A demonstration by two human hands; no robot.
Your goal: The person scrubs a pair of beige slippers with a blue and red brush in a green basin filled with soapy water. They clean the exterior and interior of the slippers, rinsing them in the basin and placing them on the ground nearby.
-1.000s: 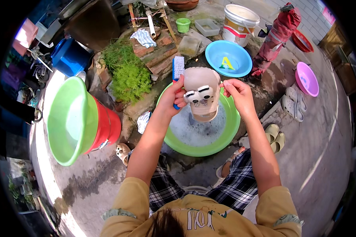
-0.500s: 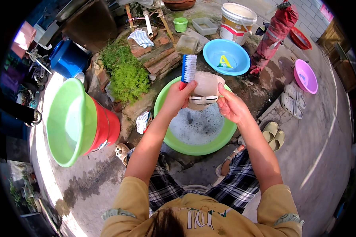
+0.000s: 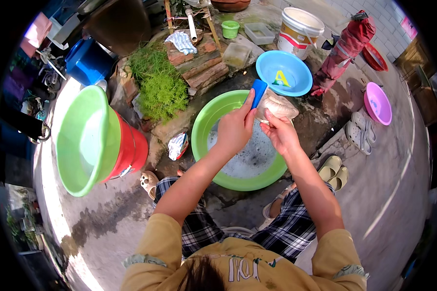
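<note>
My left hand (image 3: 236, 127) is closed round a scrubbing brush (image 3: 259, 92), its blue back turned up and its bristles out of sight against or close to a pale beige shoe (image 3: 277, 105). My right hand (image 3: 279, 134) grips that shoe, which is tilted on its side with its ridged edge showing. Both hands are above the far right part of a green basin (image 3: 272, 180). Grey, sudsy water (image 3: 250, 157) with dark specks lies in the basin.
A blue basin (image 3: 296, 68) sits just beyond the shoe. To the left, a light green tub (image 3: 68, 150) rests on a red bucket (image 3: 131, 148). Beige clogs (image 3: 331, 167) and grey clogs (image 3: 357, 136) are on the right, near a pink basin (image 3: 378, 103). Bricks (image 3: 204, 68) lie ahead.
The shoe has turned from its flat, strapped face onto its side and moved right. The brush has swung from upright beside it to over it, blue back up.
</note>
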